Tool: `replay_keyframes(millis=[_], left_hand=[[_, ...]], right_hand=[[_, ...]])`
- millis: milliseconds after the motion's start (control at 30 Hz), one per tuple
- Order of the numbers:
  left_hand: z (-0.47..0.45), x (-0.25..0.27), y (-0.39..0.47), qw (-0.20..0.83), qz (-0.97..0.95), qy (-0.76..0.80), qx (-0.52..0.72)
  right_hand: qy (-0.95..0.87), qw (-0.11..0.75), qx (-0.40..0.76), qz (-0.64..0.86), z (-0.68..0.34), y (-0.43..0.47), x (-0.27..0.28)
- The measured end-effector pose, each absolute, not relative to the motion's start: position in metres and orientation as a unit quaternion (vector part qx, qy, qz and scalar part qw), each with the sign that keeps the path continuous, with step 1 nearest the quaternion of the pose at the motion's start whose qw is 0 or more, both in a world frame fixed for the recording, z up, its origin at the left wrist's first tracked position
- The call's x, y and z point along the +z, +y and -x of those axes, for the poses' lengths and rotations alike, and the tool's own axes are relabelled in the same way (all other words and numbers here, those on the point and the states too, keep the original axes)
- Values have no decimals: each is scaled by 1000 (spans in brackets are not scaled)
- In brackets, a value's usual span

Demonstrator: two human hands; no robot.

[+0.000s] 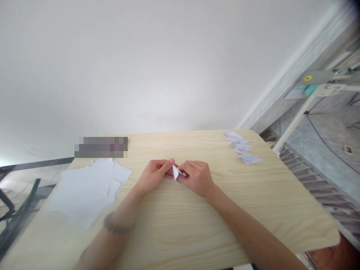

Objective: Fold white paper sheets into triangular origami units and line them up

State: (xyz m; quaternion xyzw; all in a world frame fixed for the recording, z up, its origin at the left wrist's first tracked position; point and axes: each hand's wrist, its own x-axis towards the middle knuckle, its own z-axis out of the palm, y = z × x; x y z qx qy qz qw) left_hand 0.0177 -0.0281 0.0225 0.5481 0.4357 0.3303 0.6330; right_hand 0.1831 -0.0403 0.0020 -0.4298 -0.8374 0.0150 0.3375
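Note:
Between my two hands, near the middle of the table, is a small piece of folded white paper with a pointed shape. My left hand grips its left side, the thumb on top and the fingers bent beneath. On the other side my right hand pinches the paper with curled fingers, hiding part of it. Several folded white paper pieces lie in an overlapping row at the back right of the table. To the left rests a loose pile of white paper sheets.
The light wooden table stands against a white wall. A blurred-out dark item lies at its back left corner. Beyond the right edge are a white metal frame and a cable. Dark bars stand at the left.

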Motion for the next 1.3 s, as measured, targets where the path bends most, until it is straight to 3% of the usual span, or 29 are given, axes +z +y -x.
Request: replay_keyframes(millis=[133,433,600,800,1033,1300], left_hand=[[-17,22,-27,628,-543,453,326],[-7,16,-22,606,-552,467,331],[-5,12,-20,634,-539,445,332],[-5,10,-20,642,-519,454,336],[-7,10,-20,631,-518,461,347],[-8,16,-22,638,-514,455,349]], right_hand=[[-823,355,33,442,-181,-41,0],[-752,456,232,416,-186,-35,-1],[-735,480,288,382,-187,-35,2],[-661,473,439,382,-188,-34,2],[-724,376,359,453,-187,-33,4],[-747,363,336,444,-189,-31,4]])
